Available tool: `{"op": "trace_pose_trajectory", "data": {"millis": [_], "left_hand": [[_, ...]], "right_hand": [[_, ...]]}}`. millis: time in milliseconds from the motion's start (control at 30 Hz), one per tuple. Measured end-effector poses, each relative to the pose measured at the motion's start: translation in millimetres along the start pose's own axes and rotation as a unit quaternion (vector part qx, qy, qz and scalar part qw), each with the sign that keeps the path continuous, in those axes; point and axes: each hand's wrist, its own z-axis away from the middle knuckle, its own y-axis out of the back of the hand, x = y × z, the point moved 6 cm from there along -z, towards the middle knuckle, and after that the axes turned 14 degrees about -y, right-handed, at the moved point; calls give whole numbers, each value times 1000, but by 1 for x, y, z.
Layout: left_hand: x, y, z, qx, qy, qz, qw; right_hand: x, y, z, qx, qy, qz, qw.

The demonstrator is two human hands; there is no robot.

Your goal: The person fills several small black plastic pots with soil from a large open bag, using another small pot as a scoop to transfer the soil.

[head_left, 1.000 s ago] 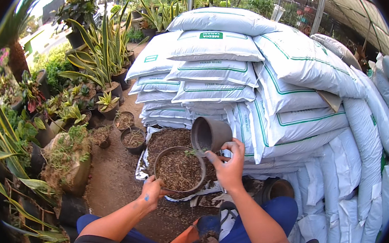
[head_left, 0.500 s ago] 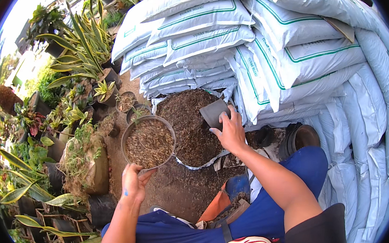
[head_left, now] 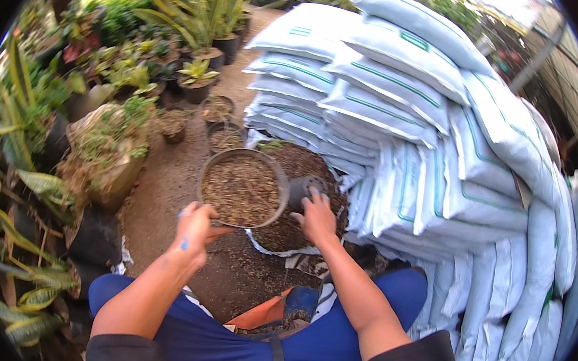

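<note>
My left hand (head_left: 194,231) grips the near rim of a round, shallow pan (head_left: 251,226) filled with coarse brown potting mix (head_left: 242,187). My right hand (head_left: 317,218) is closed round a small dark grey plastic plant pot (head_left: 297,195), tipped on its side beside the pan's right rim, with its base toward my fingers. The pot's mouth is hidden, and I cannot tell whether it touches the pan. Both are above an open white sack (head_left: 276,252) holding a heap of dark, crumbly soil (head_left: 297,157).
White sacks with green lines (head_left: 389,114) are stacked high behind and to the right. Potted plants (head_left: 196,81) crowd the left, with an earth-filled bag (head_left: 109,173) near the bare ground (head_left: 158,204). An orange and blue object (head_left: 265,313) lies between my legs.
The pot has swung from right of the pan to close beside its rim, and tilted over. The left hand still holds the pan. The head view has shifted and turned.
</note>
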Motion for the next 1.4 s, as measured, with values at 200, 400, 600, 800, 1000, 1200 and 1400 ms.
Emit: {"op": "trace_pose_trajectory", "data": {"millis": [200, 400, 600, 800, 1000, 1200, 1400], "left_hand": [[17, 8, -3, -9, -23, 35, 999], [47, 16, -7, -69, -74, 25, 995], [83, 19, -15, -124, -137, -74, 980], [158, 48, -19, -101, -282, -529, 794], [161, 89, -37, 23, -259, -583, 769], [169, 93, -35, -52, -214, -582, 783], [171, 142, -54, 2, -223, -591, 775]], "right_hand": [[-31, 12, -21, -230, -167, -491, 823], [-114, 71, 11, -400, -110, -698, 584], [-142, 105, -10, -375, -109, -708, 589], [-146, 107, -31, -300, -207, -723, 587], [-171, 85, -20, -329, -178, -699, 610], [-214, 52, -23, -324, -226, -720, 570], [-255, 4, -18, -344, -253, -759, 492]]}}
